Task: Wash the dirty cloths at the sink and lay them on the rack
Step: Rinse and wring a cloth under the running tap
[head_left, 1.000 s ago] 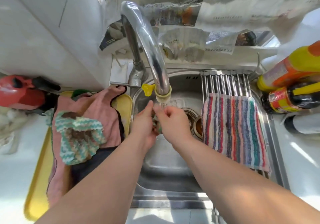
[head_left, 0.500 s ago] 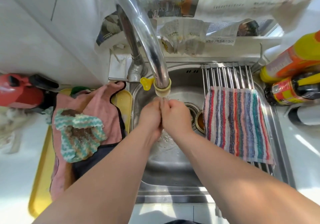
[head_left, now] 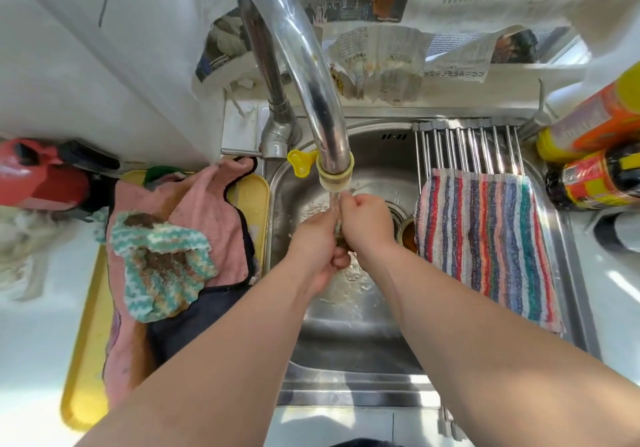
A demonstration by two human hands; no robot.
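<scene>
Okay, nearest first: both bare forearms reach in over the front rim of the stainless steel sink (head_left: 346,391). Mid-basin, the left hand (head_left: 317,242) and right hand (head_left: 369,225) are pressed together, with the fingers of both curled and clamped on a small wet cloth (head_left: 338,231). It is greyish with brown in it; only a sliver shows between the palms and the rest is hidden. It is held right under the thin water stream (head_left: 335,200), over the basin.

Step in hand, my read: rubbing and rinsing this one cloth, brown not out yet.

Left of the sink, a yellow plastic tray (head_left: 86,342) holds the waiting pile. A teal-and-white zigzag knitted cloth (head_left: 162,273) with brown stains lies on top of a pink cloth with black edging (head_left: 201,211), and a dark navy cloth (head_left: 194,325) shows below them. On the right, a multicolour striped towel (head_left: 485,238) lies flat on the metal roll-up rack (head_left: 467,145) spanning the sink, with bare rods only at the far end.

Further back is the curved chrome faucet (head_left: 311,76) with a yellow nozzle tip (head_left: 335,173), tap running. An orange-and-yellow bottle (head_left: 595,121) stands far right, and newspaper sheets (head_left: 381,62) line the back wall.

Next move likely calls for squeezing the cloth out hard over the basin, then carrying it right and spreading it on the free rods. There is little room, so overlap with the striped towel is a risk. Roughly one laid, one in wash, about three waiting
</scene>
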